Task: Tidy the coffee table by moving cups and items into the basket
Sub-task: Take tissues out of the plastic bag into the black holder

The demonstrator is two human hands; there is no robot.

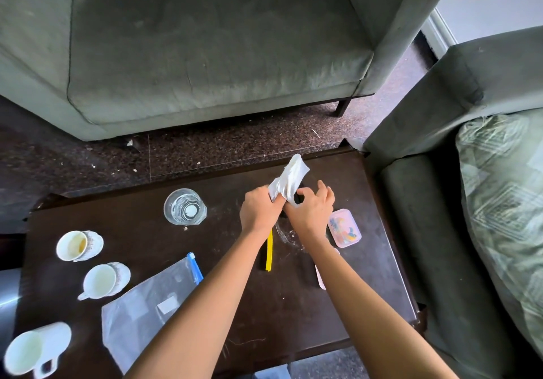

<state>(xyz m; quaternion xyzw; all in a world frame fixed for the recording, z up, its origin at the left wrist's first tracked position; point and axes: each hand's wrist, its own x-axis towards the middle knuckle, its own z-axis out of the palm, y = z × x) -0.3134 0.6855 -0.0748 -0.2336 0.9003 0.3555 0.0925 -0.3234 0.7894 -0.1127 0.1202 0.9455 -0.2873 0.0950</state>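
- Tissue (291, 180): white and crumpled, held up over the far right part of the surface (264, 320), between my two hands.
- Left hand (260, 208): closed round the tissue's lower end, gripping it.
- Right hand (311, 211): thumb and forefinger pinch the same lower end from the right, and the other fingers are bent.
- Handling, tissue: I judge it very light, soft and limp. It could tear if both hands pull apart, so it is best balled into one palm.
- Glass (185, 206): far centre, clear, apparently with water in it. I expect it to be heavy, slippery and fragile. I would grip round its wall and keep it upright.
- Cups (105, 280): three at near left, probably ceramic and chippable. I would take each by its handle or body.
- Bag (147, 305): lies flat near centre. It looks slick and floppy, and I would lift it by the blue zip edge.
- Basket: not in view.
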